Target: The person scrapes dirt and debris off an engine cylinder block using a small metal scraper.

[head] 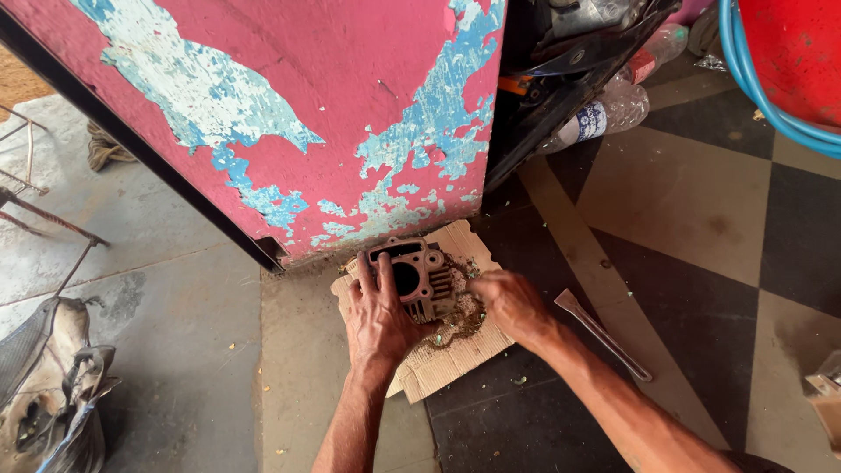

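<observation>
Finned engine cylinder block held on a piece of cardboard at the foot of a peeling pink wall.

The left hand lies over the block's left side, fingers stretched onto its top face beside the round bore. The right hand is curled against the block's right edge amid brown debris; whether it pinches anything cannot be told. A flat metal scraper lies on the checked floor just right of that hand.

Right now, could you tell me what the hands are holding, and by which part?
The left hand steadies a finned metal engine cylinder by its left side, on cardboard. The right hand is at its lower right edge; its grip cannot be told.
</observation>
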